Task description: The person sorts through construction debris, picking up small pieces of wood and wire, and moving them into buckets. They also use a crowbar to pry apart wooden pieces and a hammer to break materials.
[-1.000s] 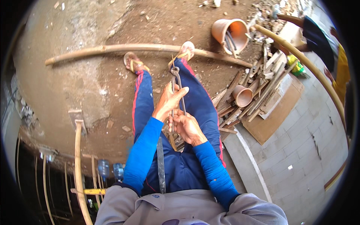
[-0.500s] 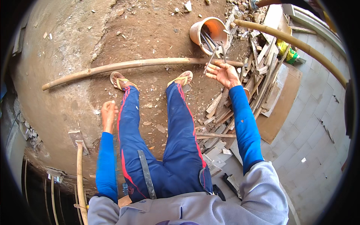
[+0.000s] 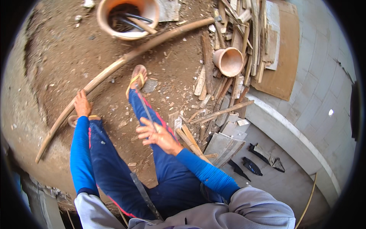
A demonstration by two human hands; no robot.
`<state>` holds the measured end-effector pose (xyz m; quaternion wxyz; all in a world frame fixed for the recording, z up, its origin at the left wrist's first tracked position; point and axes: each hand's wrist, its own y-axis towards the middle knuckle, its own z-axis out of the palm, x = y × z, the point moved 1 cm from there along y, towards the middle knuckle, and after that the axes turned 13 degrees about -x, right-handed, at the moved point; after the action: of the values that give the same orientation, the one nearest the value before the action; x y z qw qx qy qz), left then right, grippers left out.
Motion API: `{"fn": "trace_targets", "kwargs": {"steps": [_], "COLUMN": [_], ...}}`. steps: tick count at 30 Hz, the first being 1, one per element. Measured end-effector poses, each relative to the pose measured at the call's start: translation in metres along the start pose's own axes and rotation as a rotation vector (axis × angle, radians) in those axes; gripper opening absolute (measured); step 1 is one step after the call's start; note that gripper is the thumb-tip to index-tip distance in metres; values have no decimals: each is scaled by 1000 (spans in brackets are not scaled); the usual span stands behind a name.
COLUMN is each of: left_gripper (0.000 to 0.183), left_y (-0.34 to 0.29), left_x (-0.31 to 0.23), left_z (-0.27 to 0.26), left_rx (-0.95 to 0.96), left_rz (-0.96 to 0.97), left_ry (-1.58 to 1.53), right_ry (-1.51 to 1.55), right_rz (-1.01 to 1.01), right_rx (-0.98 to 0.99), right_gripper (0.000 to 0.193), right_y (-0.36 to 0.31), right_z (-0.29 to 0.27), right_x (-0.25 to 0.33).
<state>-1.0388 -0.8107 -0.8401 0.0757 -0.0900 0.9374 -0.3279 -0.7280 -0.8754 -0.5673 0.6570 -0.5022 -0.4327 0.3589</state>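
Observation:
A long bamboo pole (image 3: 127, 57) lies slantwise over the soil, from the lower left up to the rubble. My left hand (image 3: 82, 105) is at its lower half, fingers laid over it and closed on it; their undersides are hidden. Above my right shin, my right hand (image 3: 162, 137) holds a thin grey metal rod (image 3: 146, 105) against the palm, its other fingers spread. The rod's far end points toward my sandalled right foot (image 3: 138, 76). A flat dark strip (image 3: 143, 194) hangs over my trousers at the lap.
Beyond the pole stands an orange bucket (image 3: 105, 21) with dark rods and a stick in it. Scrap wood (image 3: 207, 63) heaps up at the right, with a smaller orange pot (image 3: 231, 63) on it. A low kerb (image 3: 289, 122) and grey paving (image 3: 316, 68) lie farther right.
My left hand has come onto the bamboo pole, which now lies more slanted. My right hand has drawn back toward my legs with the rod. The view has shifted.

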Motion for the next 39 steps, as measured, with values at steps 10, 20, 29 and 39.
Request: {"fn": "trace_targets", "kwargs": {"steps": [10,20,29,39], "left_gripper": [77,71,39,48], "left_y": [88,-113,-267,-354], "left_x": [16,-4,-89,-171], "left_z": [73,-111,-373,-474], "left_rx": [109,-52,-152,-459], "left_rz": [207,326,131,432], "left_ry": [-16,-122,43,121], "right_ry": [-30,404,407,386], "right_rz": [-180,-311,-126,12], "right_rx": [-34,-432,-670,-637], "right_gripper": [70,59,61,52], "right_y": [19,-66,-146,-196], "right_z": [-45,-143,-248,-255], "right_x": [2,39,-2,-123]}}
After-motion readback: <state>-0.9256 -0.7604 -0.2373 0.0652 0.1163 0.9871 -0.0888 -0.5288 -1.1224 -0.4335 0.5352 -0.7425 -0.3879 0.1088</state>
